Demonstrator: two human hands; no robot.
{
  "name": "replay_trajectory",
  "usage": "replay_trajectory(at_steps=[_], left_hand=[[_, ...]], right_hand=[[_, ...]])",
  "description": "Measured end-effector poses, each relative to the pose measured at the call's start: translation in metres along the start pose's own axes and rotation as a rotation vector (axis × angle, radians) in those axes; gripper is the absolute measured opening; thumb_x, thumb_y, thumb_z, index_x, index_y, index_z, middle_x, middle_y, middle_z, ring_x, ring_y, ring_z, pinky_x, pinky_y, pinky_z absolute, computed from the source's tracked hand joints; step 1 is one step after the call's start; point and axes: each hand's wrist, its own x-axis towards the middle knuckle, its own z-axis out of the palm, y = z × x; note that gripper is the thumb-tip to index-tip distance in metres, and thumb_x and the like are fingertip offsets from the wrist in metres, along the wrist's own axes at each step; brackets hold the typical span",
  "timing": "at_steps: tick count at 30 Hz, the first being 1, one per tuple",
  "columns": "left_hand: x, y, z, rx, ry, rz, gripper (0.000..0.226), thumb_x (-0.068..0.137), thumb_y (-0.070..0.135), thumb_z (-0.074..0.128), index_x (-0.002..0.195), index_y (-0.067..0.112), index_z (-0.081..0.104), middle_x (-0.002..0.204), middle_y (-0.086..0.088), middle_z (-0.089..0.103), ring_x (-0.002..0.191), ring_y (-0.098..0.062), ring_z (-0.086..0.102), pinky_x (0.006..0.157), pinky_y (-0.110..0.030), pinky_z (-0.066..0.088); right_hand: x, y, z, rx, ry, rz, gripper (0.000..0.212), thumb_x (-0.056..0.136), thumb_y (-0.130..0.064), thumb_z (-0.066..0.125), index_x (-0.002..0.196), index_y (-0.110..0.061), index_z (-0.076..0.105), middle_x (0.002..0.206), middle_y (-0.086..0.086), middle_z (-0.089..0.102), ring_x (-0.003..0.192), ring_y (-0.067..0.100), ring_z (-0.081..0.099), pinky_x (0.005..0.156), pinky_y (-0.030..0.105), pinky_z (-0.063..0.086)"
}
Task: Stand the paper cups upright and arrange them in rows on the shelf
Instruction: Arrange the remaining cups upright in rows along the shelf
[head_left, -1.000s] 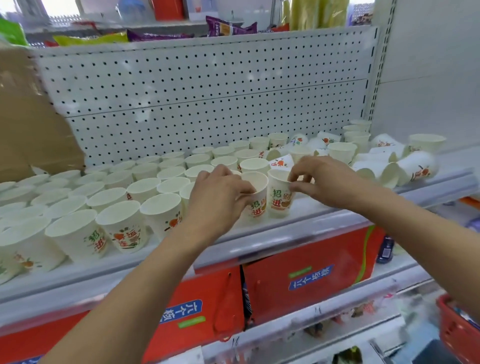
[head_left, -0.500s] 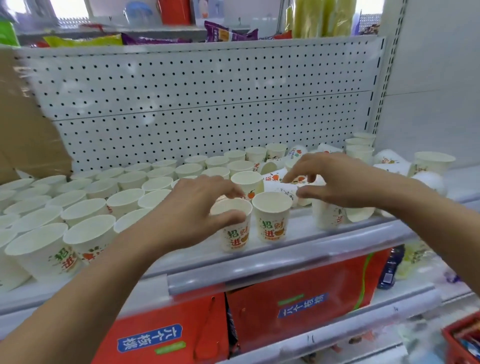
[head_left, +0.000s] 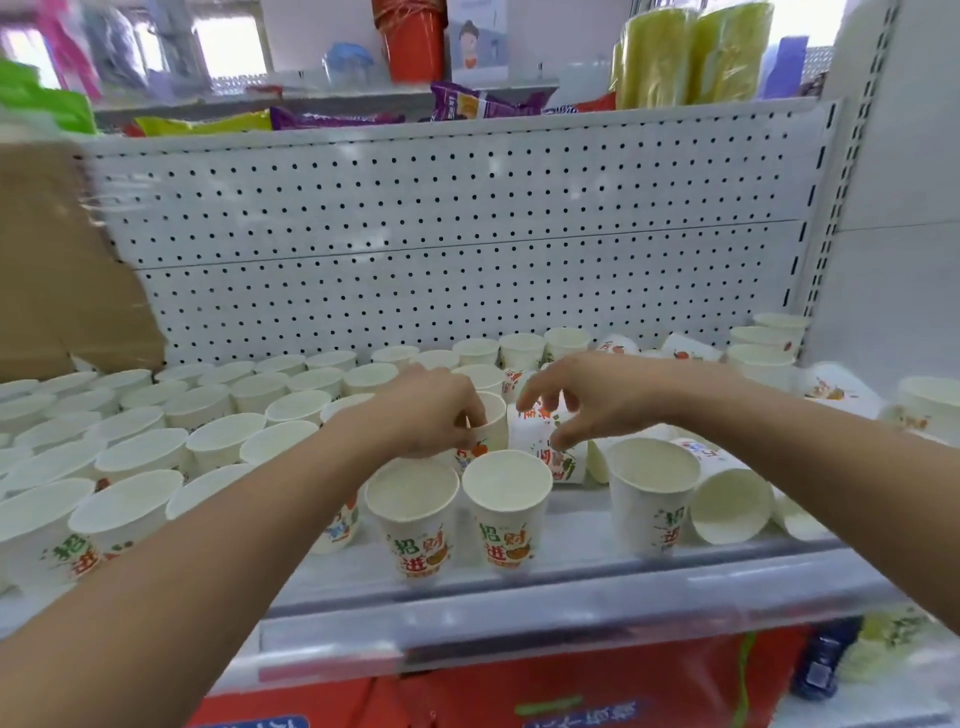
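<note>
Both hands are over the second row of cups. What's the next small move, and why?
Probably lift the upside-down cup under the right hand and flip it: its print reads inverted, and it sits beside the upright cup the left hand holds.

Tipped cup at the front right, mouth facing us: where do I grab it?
Pinch the tipped cup at its upper rim, coming from the front, thumb inside. Its mouth opens toward you, and an upright cup stands close against its left side.
</note>
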Motion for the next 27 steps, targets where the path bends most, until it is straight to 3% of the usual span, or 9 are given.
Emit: replay_trajectory(at_steps=[5,9,14,17,20,24,27], left_hand=[[-0.008,-0.013,0.0,0.07,-0.024,-0.02,0.014,0.089,0.032,0.061,0.099,0.032,0.072,0.091,0.011,0.07,0.086,-0.011,0.06,0.075,-0.029,0.04],[-0.012,-0.018,0.0,-0.073,-0.07,-0.069,0.015,0.089,0.032,0.063,0.101,0.031,0.072,0.092,0.01,0.069,0.086,-0.011,0.059,0.078,-0.032,0.049],[-0.012,-0.017,0.002,-0.234,-0.078,-0.088,0.016,0.09,0.023,0.062,0.099,0.03,0.073,0.087,0.011,0.068,0.082,-0.009,0.059,0.069,-0.025,0.048],[-0.014,-0.019,0.005,-0.296,-0.068,-0.09,0.016,0.09,0.023,0.062,0.097,0.031,0.074,0.088,0.013,0.07,0.084,-0.007,0.062,0.076,-0.03,0.052],[-0.015,-0.021,0.006,-0.33,-0.064,-0.077,0.015,0.09,0.026,0.063,0.1,0.029,0.073,0.089,0.015,0.071,0.085,-0.002,0.063,0.077,-0.027,0.053],[-0.009,-0.021,-0.001,-0.418,0.011,-0.074,0.021,0.088,0.039,0.065,0.105,0.029,0.072,0.095,0.016,0.071,0.089,0.004,0.062,0.081,-0.021,0.049],[0.001,-0.016,-0.009,-0.441,0.118,-0.061,0.018,0.091,0.038,0.062,0.102,0.029,0.072,0.096,0.017,0.07,0.087,0.005,0.061,0.078,-0.018,0.048]], right_hand=[[0.02,-0.014,0.003,-0.116,-0.045,-0.134,0.05,0.084,-0.037,0.069,0.129,-0.042,0.047,0.084,-0.017,0.045,0.074,0.002,0.047,0.065,0.024,0.039],[0.025,-0.017,0.002,-0.159,-0.06,-0.186,0.04,0.083,-0.039,0.07,0.119,-0.038,0.052,0.081,-0.016,0.046,0.073,0.003,0.045,0.062,0.025,0.038],[0.02,-0.015,0.007,-0.272,-0.071,-0.183,0.025,0.087,-0.033,0.065,0.111,-0.034,0.061,0.074,-0.022,0.037,0.067,-0.003,0.039,0.055,0.021,0.031],[0.012,-0.002,-0.001,-0.191,-0.004,-0.153,0.012,0.085,-0.027,0.065,0.096,-0.029,0.068,0.075,-0.014,0.05,0.072,0.007,0.049,0.064,0.03,0.045],[0.001,0.02,-0.01,0.035,0.052,-0.101,0.008,0.083,-0.027,0.071,0.087,-0.034,0.072,0.076,-0.007,0.061,0.067,0.009,0.053,0.067,0.034,0.048],[-0.007,0.034,-0.005,0.188,-0.034,-0.107,0.013,0.082,-0.023,0.073,0.09,-0.033,0.077,0.077,-0.008,0.069,0.059,0.0,0.05,0.057,0.017,0.04],[-0.007,0.038,-0.005,0.179,-0.082,-0.108,0.019,0.083,-0.022,0.072,0.095,-0.037,0.076,0.071,-0.011,0.062,0.059,0.001,0.047,0.057,0.015,0.036]])
